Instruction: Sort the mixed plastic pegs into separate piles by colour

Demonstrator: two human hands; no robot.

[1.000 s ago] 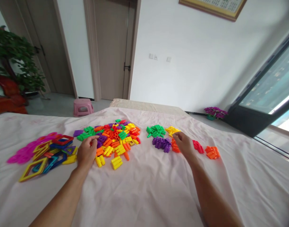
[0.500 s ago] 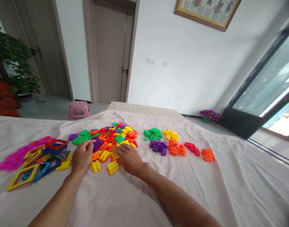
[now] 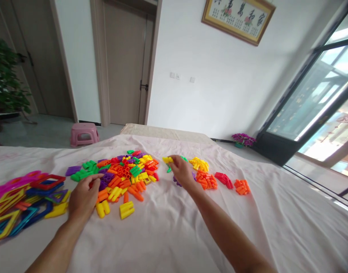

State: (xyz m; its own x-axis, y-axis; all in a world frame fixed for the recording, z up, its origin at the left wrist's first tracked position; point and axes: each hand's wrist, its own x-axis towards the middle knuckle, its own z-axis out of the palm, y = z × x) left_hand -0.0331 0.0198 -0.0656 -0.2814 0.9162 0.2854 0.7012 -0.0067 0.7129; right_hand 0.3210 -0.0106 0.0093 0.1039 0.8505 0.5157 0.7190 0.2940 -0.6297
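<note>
A mixed heap of tube-shaped plastic building pieces (image 3: 125, 172) in several colours lies on the cloth. My left hand (image 3: 83, 197) rests at the heap's left edge with its fingers curled; a bit of red piece (image 3: 91, 184) shows between them. Its index fingertip reaches purple pieces (image 3: 106, 178). Pinched in the fingertips of my right hand (image 3: 181, 170) is a yellow building piece (image 3: 167, 160), held over the sorted groups. Below and behind this hand, green pieces (image 3: 168, 168) and purple pieces (image 3: 177, 182) are partly hidden. A yellow group (image 3: 199, 164) lies just right of it.
Orange (image 3: 206, 179), red (image 3: 223, 179) and further orange pieces (image 3: 242, 187) form groups to the right. Flat magnetic-looking frames (image 3: 29, 204) and pink ring shapes (image 3: 17, 182) lie at left. The pale cloth (image 3: 162, 235) is wrinkled. A pink stool (image 3: 84, 133) stands beyond the table.
My right hand has left the heap and moved right and away from me, carrying a yellow piece. My left hand stays by the heap. The view has turned slightly right.
</note>
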